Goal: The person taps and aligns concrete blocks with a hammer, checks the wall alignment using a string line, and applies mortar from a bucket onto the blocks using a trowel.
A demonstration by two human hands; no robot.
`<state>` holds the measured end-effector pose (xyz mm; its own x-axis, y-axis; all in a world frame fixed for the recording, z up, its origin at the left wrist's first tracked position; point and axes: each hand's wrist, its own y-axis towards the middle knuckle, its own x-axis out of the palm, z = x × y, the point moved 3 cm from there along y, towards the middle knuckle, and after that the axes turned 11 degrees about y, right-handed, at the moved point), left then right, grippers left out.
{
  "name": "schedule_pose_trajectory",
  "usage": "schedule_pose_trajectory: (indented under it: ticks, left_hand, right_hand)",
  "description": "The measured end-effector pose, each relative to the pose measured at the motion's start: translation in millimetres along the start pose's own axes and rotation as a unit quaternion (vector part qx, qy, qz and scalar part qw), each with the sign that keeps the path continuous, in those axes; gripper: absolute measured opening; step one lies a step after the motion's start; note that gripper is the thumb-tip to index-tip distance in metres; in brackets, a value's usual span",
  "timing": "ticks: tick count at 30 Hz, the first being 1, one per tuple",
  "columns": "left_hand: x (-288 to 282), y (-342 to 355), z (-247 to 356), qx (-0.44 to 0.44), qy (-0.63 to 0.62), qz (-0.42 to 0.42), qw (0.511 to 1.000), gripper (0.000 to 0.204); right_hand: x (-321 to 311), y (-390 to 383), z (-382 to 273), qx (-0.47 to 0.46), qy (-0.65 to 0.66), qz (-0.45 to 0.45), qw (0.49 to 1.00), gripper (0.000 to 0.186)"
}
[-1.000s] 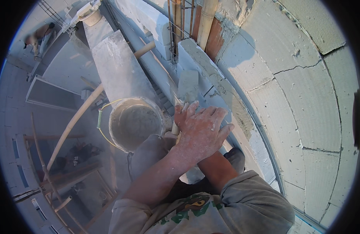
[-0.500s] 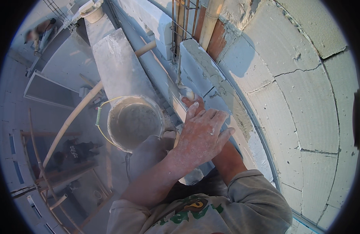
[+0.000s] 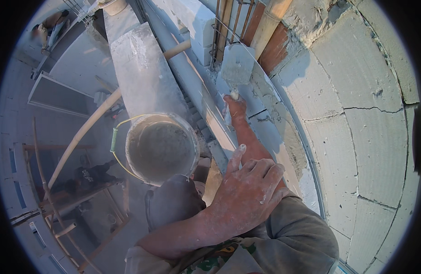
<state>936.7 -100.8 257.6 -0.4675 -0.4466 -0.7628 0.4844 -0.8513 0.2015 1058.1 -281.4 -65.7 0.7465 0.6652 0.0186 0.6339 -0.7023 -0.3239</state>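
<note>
My right hand [image 3: 236,107] grips the pale handle of a trowel [image 3: 238,64]. Its broad grey blade lies at the far end of a light block wall [image 3: 254,102], beside steel bars. Behind it, my left hand [image 3: 249,196] hangs in front of my right forearm, empty, with dusty fingers stretched out and slightly apart. To its left stands a white bucket [image 3: 196,137] of wet grey mortar [image 3: 162,148], its yellow wire handle [image 3: 121,160] with a green grip folded to the left. A strip of grey mortar [image 3: 283,128] runs along the wall's right side.
A mortar-smeared plank [image 3: 142,73] carries the bucket. Bamboo poles [image 3: 85,132] and a steep drop lie on the left, with a person [image 3: 50,27] far off at upper left. Large pale blocks [image 3: 338,141] form a wall on the right. Upright steel bars [image 3: 233,23] stand ahead.
My right arm has reached forward along the wall, and the trowel blade now shows flat near the steel bars. My left hand has drawn back toward me, still open.
</note>
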Motion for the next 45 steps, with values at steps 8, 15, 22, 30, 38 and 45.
schedule_pose_trajectory:
  ticks: [8,15,22,30,38,45]
  left_hand:
    - [-1,-2,-6,-0.011,-0.028,-0.059,0.998,0.041]
    - [-20,-15,-9,-0.057,-0.007,-0.048,0.997,0.04]
    - [14,-13,-12,-0.028,0.036,-0.001,0.999,0.041]
    - [27,-11,-6,-0.039,0.056,0.02,0.997,0.035]
    - [29,-10,-13,-0.074,0.059,0.09,0.991,0.033]
    - [29,-2,-31,-0.069,0.091,0.131,0.985,0.034]
  right_hand:
    - [38,20,-23,0.012,0.278,0.028,0.96,0.025]
    - [73,36,15,0.055,0.244,0.031,0.968,0.025]
    - [-14,-68,98,0.194,0.085,-0.002,0.977,0.022]
    - [-43,-196,-25,-0.31,-0.534,-0.186,0.764,0.043]
    - [21,-199,-110,0.048,-0.498,-0.353,0.791,0.054]
    - [57,-199,-92,-0.259,-0.382,-0.355,0.813,0.043]
